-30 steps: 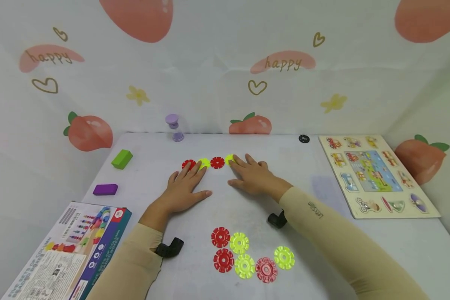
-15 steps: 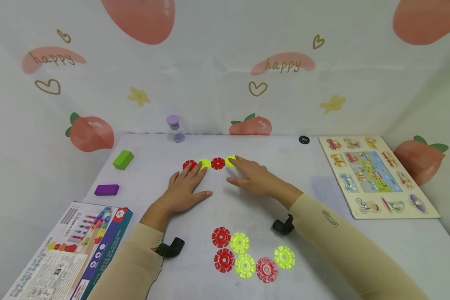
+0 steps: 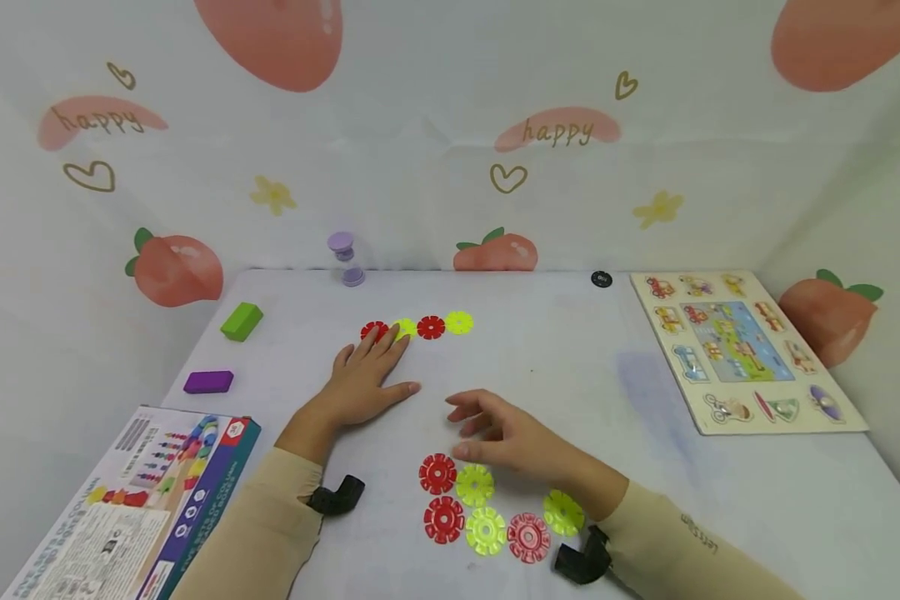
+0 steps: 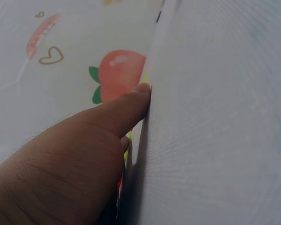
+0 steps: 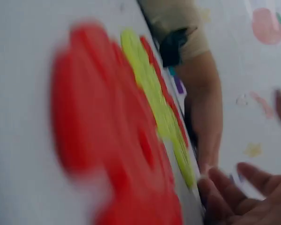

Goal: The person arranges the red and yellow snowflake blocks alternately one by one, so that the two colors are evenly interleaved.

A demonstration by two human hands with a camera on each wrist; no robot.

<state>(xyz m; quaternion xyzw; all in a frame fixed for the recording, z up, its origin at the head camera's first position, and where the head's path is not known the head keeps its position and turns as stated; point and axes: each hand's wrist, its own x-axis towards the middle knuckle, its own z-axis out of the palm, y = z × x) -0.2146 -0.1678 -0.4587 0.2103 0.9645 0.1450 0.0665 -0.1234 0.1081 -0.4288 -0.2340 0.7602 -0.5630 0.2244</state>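
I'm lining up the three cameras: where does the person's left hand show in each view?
Head: the left hand is left of centre.
Left wrist: the left hand fills the lower left.
Right wrist: the left hand is right of centre, below its sleeve.
Shared landmark: the peach-printed backdrop, in all three.

Beyond the right grip (image 3: 521, 437), open surface (image 3: 532, 337) reaches to the small black disc (image 3: 602, 279); the puzzle board (image 3: 753, 342) bounds it on that grip's right. To its left, the left grip (image 3: 363, 385) blocks the way, a row of notched discs (image 3: 431, 327) at its fingertips. A disc cluster (image 3: 485, 531) crowds the right grip's near side.
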